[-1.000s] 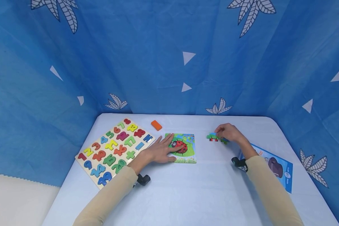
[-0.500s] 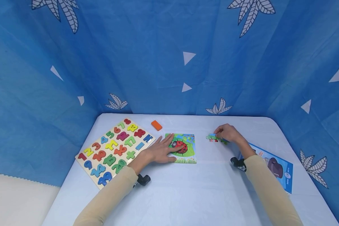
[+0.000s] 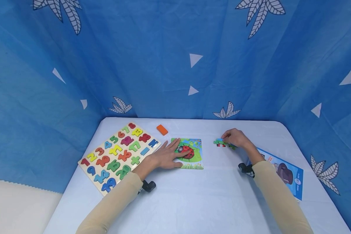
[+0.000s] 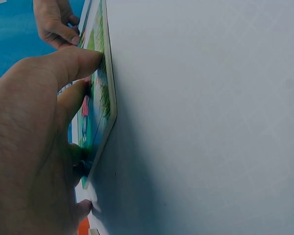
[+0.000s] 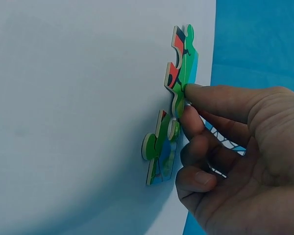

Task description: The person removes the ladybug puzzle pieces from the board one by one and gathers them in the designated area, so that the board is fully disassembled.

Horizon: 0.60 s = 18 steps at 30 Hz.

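Observation:
My left hand [image 3: 165, 158] lies with fingers spread on a square ladybug jigsaw puzzle [image 3: 194, 151]. In the left wrist view its thumb [image 4: 81, 63] rests near the puzzle's grassy edge. To the right, my right hand [image 3: 237, 137] pinches a green, blue and red puzzle piece [image 3: 220, 142] at one end between thumb and index finger; the other fingers are curled. The right wrist view shows this piece [image 5: 186, 63] low at the table surface, with a second green and blue piece [image 5: 161, 152] beside it. Fingers partly cover both the puzzle and the pieces.
A board of colourful number pieces [image 3: 139, 151] lies at the left, its corner close to my left hand. Behind the puzzle sits an orange block [image 3: 162, 130]. A blue booklet [image 3: 298, 182] lies partly under my right forearm. Blue curtains stand around the white table [image 3: 204, 204].
The right hand and its puzzle piece have shifted very slightly left. My left hand has stayed in place on the puzzle.

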{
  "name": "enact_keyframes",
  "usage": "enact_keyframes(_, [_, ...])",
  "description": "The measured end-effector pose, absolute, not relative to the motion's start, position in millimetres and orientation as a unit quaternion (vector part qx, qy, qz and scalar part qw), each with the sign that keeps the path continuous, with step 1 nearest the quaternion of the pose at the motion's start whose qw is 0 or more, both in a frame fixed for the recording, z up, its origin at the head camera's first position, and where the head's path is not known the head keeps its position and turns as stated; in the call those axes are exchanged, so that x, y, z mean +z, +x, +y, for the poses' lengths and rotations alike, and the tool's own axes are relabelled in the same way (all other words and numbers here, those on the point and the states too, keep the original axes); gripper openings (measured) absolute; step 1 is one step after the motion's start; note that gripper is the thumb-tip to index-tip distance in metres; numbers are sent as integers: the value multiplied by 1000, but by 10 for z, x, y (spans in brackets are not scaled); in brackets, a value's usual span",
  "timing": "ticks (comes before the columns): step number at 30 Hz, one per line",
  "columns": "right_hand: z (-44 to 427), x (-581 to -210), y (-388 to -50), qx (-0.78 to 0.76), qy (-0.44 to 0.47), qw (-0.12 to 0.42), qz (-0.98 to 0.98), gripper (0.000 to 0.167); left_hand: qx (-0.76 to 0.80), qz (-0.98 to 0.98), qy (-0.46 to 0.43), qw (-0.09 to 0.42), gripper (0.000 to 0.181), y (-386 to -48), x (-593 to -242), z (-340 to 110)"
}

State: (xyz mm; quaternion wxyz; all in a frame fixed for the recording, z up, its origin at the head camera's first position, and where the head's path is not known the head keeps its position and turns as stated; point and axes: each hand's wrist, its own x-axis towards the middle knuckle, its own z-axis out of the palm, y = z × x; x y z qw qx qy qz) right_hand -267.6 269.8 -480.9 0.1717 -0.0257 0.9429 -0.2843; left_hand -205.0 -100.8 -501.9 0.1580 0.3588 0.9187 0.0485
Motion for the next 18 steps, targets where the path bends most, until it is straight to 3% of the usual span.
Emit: enact_keyframes(18, [2693,-4805,-2671,-291,-10,182,939,18,49,919,357,162,65,-2052,-5015,-1005])
